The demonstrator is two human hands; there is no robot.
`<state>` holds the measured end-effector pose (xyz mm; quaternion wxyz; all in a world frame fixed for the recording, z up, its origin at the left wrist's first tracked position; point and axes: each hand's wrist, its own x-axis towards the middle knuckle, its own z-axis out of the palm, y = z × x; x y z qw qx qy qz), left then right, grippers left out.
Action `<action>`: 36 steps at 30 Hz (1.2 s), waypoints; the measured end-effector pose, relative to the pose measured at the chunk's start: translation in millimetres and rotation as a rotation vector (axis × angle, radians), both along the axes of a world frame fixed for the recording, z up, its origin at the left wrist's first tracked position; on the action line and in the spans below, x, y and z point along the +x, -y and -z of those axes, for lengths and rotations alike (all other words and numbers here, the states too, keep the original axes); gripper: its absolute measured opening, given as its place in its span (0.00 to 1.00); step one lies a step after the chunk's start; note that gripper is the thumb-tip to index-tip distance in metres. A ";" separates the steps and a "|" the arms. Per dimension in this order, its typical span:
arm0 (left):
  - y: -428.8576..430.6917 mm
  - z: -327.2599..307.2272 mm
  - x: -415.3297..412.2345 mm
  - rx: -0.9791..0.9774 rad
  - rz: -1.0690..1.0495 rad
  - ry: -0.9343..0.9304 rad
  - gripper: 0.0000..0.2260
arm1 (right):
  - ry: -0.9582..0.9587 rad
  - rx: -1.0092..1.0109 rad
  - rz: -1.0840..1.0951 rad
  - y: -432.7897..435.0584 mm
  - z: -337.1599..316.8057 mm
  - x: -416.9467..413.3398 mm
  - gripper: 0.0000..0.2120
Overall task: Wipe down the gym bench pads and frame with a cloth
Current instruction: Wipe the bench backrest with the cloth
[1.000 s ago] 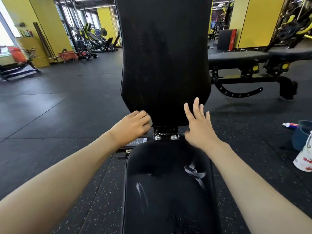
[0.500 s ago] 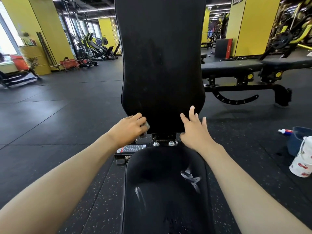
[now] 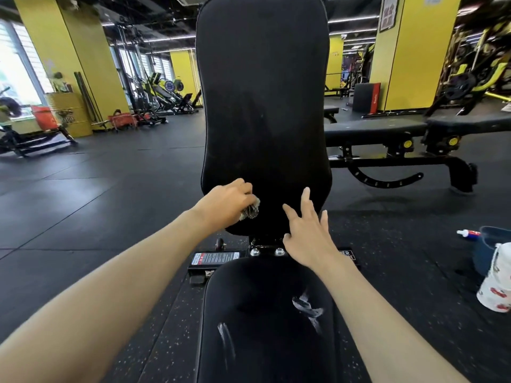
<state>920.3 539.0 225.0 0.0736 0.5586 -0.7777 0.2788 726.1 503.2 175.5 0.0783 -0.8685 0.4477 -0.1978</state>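
Head view: the tall upright black padded vinyl backrest point(image 3: 262, 111) of the gym bench fills the centre, standing nearly vertical above the black padded vinyl seat pad point(image 3: 265, 322), which runs toward the camera and carries pale streaks. The left hand point(image 3: 228, 204) has its fingers curled round a small crumpled grey-white cloth point(image 3: 251, 210), bunched and pressed against the lower left part of the backrest. The right hand point(image 3: 308, 233) is spread, fingers straight and apart, fingertips touching the lower right part of the backrest just above the hinge. Between the two pads sits the black metal bench frame point(image 3: 265, 248) with two silver bolts and a red-and-white warning sticker point(image 3: 215, 257) on its left side. Right edge: a dark blue plastic bucket point(image 3: 489, 244) on the black rubber floor point(image 3: 96, 217), a white floral-print bag point(image 3: 497, 283) in front of it, a small white tube point(image 3: 466, 233) just left of the bucket. Behind on the right, a second flat black bench point(image 3: 387, 134), well apart.
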 end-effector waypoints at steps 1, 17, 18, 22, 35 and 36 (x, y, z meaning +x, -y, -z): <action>1.8 -8.8 0.2 -0.063 0.027 -0.028 0.16 | 0.005 -0.002 0.003 -0.5 -1.0 -0.5 0.31; 28.1 -42.9 -34.1 -0.469 -0.071 -0.629 0.16 | 0.029 0.054 -0.035 -3.7 -13.6 -7.5 0.27; 31.2 -50.2 -35.9 -0.509 -0.129 -0.693 0.17 | 0.038 0.051 -0.043 -4.2 -14.1 -5.8 0.27; 32.3 -32.3 -41.1 -0.346 -0.130 -0.497 0.16 | 0.048 0.055 -0.045 -4.3 -11.8 0.4 0.27; 46.9 -80.6 -51.9 -0.557 -0.216 -0.562 0.20 | 0.161 0.009 -0.032 9.9 -17.7 10.1 0.32; 48.7 -72.0 -55.9 -0.532 -0.200 -0.537 0.20 | 0.153 0.020 -0.031 10.5 -17.0 10.2 0.32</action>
